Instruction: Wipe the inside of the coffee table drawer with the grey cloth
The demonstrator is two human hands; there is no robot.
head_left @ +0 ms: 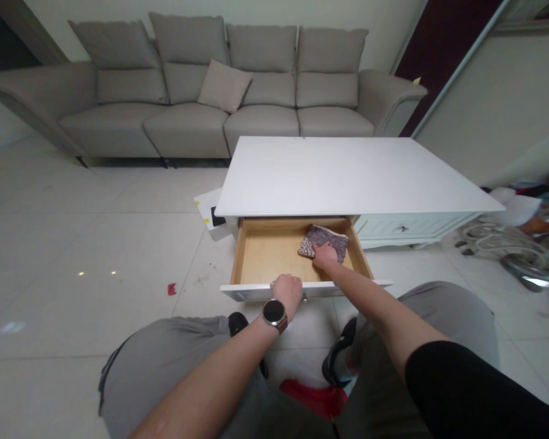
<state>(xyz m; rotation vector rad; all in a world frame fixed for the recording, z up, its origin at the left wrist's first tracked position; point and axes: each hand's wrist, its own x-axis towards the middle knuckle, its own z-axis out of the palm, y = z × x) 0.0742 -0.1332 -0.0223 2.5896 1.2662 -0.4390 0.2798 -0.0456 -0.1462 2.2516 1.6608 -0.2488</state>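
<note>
A wooden drawer with a white front is pulled out of the white coffee table. My left hand, wearing a round watch, is closed over the top edge of the drawer front. Inside the drawer, towards its right side, lies a folded patterned cloth, purplish-brown with a lighter spotted part. My right hand reaches over the front and rests on the cloth, index finger stretched out and the other fingers partly hidden. A small knob shows just right of my left hand.
A grey sofa stands behind the table. At the table's left lies a white box. A red scrap is on the floor. Below me is a red object. Coiled cables and a metal base lie at right.
</note>
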